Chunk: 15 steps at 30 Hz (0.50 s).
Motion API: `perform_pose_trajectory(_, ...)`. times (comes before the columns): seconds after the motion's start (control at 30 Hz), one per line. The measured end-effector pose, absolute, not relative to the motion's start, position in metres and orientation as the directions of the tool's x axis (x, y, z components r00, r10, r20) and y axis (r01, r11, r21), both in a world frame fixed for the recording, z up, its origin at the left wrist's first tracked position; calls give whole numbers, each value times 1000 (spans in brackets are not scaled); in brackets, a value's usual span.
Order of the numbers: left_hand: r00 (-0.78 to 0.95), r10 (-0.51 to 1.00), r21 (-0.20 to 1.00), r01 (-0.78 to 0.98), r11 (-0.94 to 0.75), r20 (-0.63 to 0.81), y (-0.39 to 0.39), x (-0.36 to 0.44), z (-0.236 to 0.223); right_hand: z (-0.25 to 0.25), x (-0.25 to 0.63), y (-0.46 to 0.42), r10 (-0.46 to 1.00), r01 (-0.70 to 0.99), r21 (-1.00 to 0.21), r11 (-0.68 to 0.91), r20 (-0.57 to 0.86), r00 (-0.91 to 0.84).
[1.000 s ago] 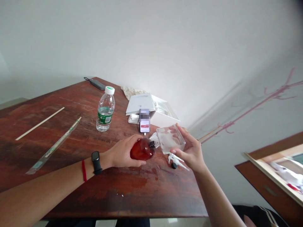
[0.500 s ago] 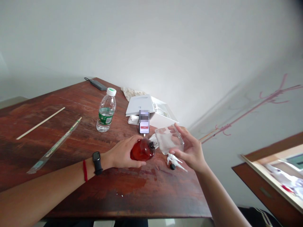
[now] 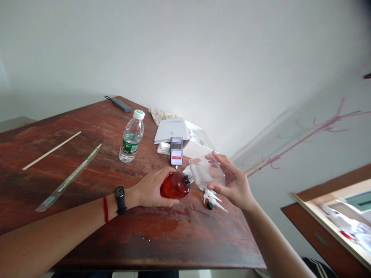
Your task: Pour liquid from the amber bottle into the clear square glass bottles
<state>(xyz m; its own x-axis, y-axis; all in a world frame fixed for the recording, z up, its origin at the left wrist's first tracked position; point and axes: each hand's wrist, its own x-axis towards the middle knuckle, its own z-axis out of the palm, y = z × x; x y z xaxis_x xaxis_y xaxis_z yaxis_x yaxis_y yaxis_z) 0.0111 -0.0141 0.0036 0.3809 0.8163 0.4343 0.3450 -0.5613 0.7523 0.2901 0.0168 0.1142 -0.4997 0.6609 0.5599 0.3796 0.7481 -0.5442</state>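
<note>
Amber bottle is clasped by left hand. Right hand pinches clear bottle; misalignment could cause spillage.

The head camera looks forward and down across the table

Red bottle (left side) partly hidden.
</note>
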Motion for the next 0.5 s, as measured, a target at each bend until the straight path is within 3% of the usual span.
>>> perform_pose_trajectory(0.5,382,805,762,302,-573,454,-14,11,-2,123,289,19,640,399,-508,764,511,-574)
